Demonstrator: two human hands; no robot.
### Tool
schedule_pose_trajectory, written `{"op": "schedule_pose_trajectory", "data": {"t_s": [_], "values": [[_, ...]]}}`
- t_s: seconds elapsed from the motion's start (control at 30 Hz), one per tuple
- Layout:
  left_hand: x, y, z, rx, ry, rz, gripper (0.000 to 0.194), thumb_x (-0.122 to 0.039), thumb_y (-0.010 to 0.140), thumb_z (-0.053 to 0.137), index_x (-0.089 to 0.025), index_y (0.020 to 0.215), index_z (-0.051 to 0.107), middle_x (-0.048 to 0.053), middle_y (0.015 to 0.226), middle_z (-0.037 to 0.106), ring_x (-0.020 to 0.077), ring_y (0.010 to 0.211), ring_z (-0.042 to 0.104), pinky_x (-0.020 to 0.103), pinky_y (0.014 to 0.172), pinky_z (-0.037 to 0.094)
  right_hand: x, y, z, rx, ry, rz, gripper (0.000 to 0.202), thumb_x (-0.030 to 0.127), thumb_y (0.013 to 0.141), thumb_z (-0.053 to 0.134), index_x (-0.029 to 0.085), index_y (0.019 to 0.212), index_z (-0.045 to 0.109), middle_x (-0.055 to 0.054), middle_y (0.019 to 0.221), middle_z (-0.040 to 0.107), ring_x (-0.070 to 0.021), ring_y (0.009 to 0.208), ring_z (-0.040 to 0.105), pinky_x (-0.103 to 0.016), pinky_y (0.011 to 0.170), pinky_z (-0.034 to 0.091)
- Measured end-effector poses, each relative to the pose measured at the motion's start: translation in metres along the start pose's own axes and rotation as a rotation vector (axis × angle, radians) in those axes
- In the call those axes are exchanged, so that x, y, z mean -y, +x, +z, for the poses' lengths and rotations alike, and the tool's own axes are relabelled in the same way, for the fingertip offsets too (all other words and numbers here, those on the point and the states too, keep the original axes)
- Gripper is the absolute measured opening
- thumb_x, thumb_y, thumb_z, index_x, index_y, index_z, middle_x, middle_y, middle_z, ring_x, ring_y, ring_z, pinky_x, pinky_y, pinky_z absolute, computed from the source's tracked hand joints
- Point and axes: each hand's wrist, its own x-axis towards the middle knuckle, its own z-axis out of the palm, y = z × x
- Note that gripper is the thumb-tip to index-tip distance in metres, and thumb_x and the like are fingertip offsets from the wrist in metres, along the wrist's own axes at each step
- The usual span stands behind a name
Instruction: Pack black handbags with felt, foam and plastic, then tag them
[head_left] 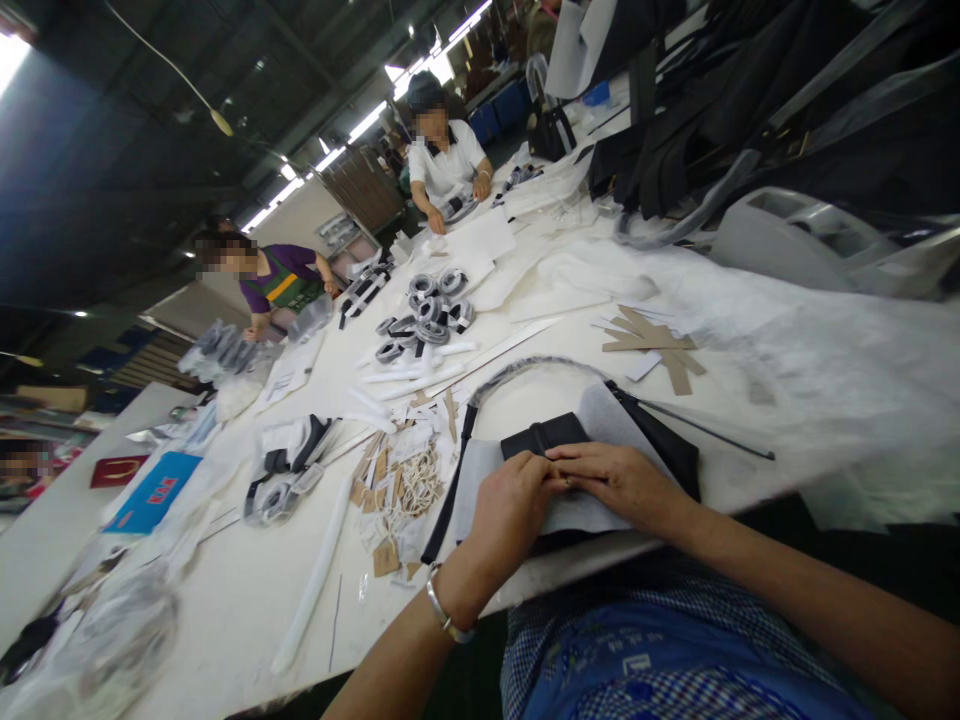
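A black handbag [679, 450] lies at the table's near edge, partly covered by pale wrapping sheet [480, 475]. Its handle [517, 370], sleeved in clear plastic, arches away from me, and a black strap [444, 515] hangs down its left side. My left hand [514, 505] has bent fingers pressed at the lower edge of the bag's black flap [546, 436]. From the other side, my right hand [619, 480] reaches in with its fingers together, the fingertips meeting those of the left. Both hands appear closed on the flap edge; what lies under the fingertips is hidden.
Left of the bag lie paper tags and white cords [420, 485]. Plastic-wrapped rolled straps [431, 310] are heaped farther back, and brown card strips [652, 345] lie right. A thin black rod [705, 425] extends behind the bag. Two people [446, 150] work across the table.
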Motion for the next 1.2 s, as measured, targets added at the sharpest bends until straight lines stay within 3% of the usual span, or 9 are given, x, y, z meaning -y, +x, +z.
{"op": "schedule_pose_trajectory", "data": {"t_s": [0.37,0.5,0.77,1.2], "values": [[0.002,-0.01,-0.017,-0.036,-0.191,-0.047,0.004,-0.017,0.093,0.063,-0.02,0.092,0.066,-0.001,0.081,0.07,0.0132,0.073,0.065,0.021,0.067,0.05,0.004,0.001,-0.004,-0.011,0.031,0.012,0.027,0.02,0.095,0.058,0.026,0.115,0.075,-0.003,0.123,0.071,-0.0192,0.113,0.067,-0.033,0.103,0.052],[0.004,-0.009,-0.012,-0.037,-0.237,0.006,0.015,-0.02,0.087,0.072,-0.023,0.101,0.071,0.001,0.095,0.073,0.0146,0.086,0.068,0.023,0.078,0.053,0.003,-0.001,-0.003,-0.026,0.032,-0.02,0.028,0.019,0.095,0.058,0.028,0.115,0.074,-0.003,0.123,0.071,-0.0193,0.112,0.068,-0.034,0.102,0.053],[-0.004,-0.015,-0.003,-0.094,-0.128,-0.02,0.006,-0.023,0.091,0.067,-0.02,0.092,0.072,0.003,0.087,0.072,0.0158,0.078,0.068,0.025,0.073,0.052,0.0,-0.004,0.0,-0.06,0.034,-0.037,0.028,0.02,0.094,0.059,0.028,0.116,0.074,-0.002,0.123,0.071,-0.0193,0.111,0.068,-0.033,0.101,0.054],[-0.008,-0.013,-0.002,-0.014,-0.015,-0.009,0.015,-0.022,0.099,0.051,-0.019,0.09,0.062,0.003,0.085,0.063,0.0185,0.078,0.06,0.029,0.071,0.049,0.0,-0.004,0.002,-0.086,0.033,-0.056,0.028,0.017,0.094,0.059,0.029,0.113,0.075,-0.003,0.12,0.072,-0.0186,0.109,0.069,-0.033,0.099,0.056]]}}
